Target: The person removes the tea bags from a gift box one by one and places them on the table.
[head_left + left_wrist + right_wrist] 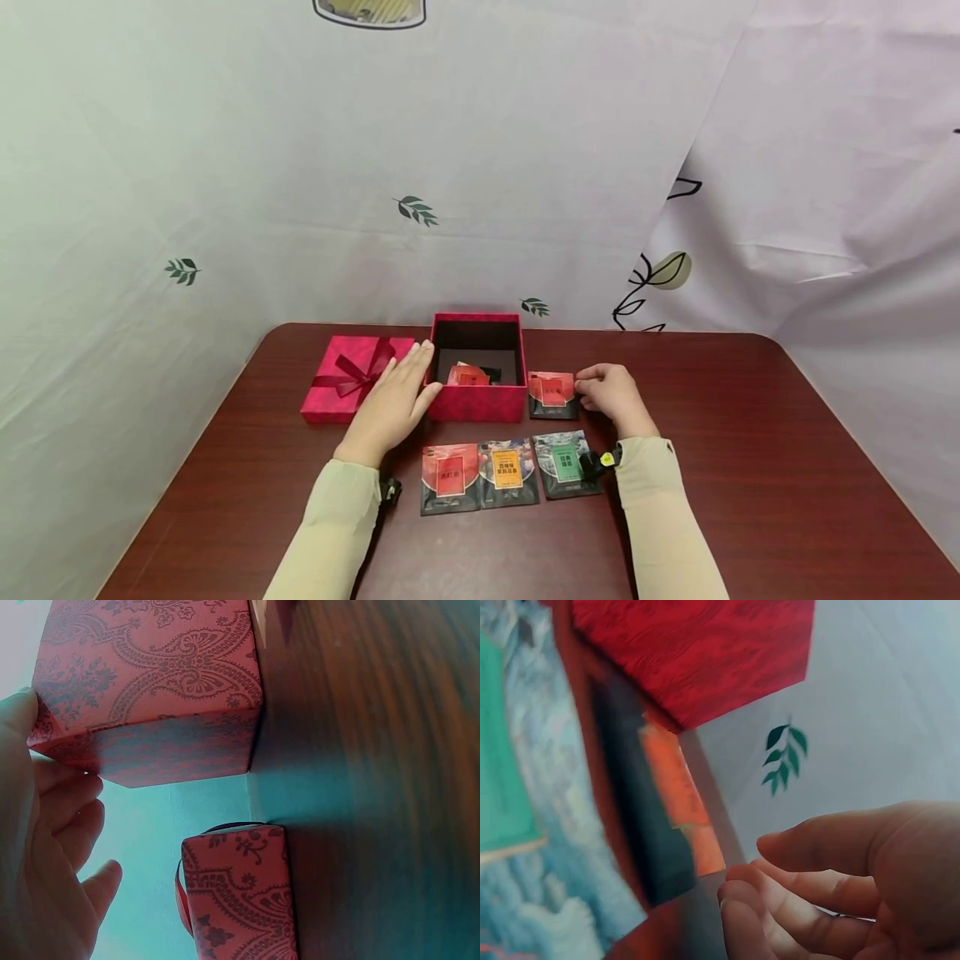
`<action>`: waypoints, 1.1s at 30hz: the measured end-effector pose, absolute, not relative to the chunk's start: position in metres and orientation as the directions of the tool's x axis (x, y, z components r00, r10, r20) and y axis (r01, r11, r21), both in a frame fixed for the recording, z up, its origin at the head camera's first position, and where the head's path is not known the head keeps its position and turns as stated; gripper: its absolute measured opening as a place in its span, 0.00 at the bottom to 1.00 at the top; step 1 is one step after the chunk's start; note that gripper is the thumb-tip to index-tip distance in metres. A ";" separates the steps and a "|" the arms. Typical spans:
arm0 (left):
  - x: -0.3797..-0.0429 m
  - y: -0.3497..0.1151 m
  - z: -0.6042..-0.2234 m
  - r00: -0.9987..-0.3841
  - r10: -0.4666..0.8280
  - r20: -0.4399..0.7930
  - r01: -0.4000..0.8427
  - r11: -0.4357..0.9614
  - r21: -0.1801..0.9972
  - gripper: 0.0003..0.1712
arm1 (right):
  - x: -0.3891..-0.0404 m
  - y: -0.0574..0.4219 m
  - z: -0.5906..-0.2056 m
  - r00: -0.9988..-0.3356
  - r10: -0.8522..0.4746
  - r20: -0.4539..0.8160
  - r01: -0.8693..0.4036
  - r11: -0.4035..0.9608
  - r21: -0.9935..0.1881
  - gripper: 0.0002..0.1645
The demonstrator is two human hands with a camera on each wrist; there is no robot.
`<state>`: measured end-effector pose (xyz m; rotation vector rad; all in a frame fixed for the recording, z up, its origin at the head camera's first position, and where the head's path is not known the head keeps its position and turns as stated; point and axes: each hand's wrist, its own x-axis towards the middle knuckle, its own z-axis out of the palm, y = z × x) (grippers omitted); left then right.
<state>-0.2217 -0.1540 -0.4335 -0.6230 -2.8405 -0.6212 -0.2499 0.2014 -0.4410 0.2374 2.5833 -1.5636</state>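
An open red box (477,406) stands near the table's back, with red sachets (469,375) inside. My left hand (395,400) is at the box's left side; in the left wrist view its extended fingers touch the patterned wall. Right of the box lies a red-and-black sachet (552,393), flat on the table. My right hand (611,395) is at that sachet's right edge, fingers loosely bent, thumb and fingertips close together; no firm grip on it shows. Nearer me lie a red sachet (450,477), a yellow-labelled sachet (507,473) and a green-labelled sachet (557,467).
The red lid (330,396) with a ribbon bow lies left of the box, partly behind my left hand. A pale cloth backdrop (480,167) with leaf prints hangs behind the dark wooden table (750,467).
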 end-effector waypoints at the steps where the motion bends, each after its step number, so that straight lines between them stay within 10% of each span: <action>1: -0.222 -0.154 -0.433 -0.899 0.362 0.247 0.432 0.827 0.361 0.41 | -0.249 0.201 -0.439 -0.983 0.078 -0.165 0.182 0.458 -0.870 0.15; 33: -0.222 -0.153 -0.435 -0.899 0.356 0.256 0.430 0.829 0.358 0.42 | -0.216 0.106 -0.401 -0.948 0.016 0.319 -0.315 0.111 -0.943 0.09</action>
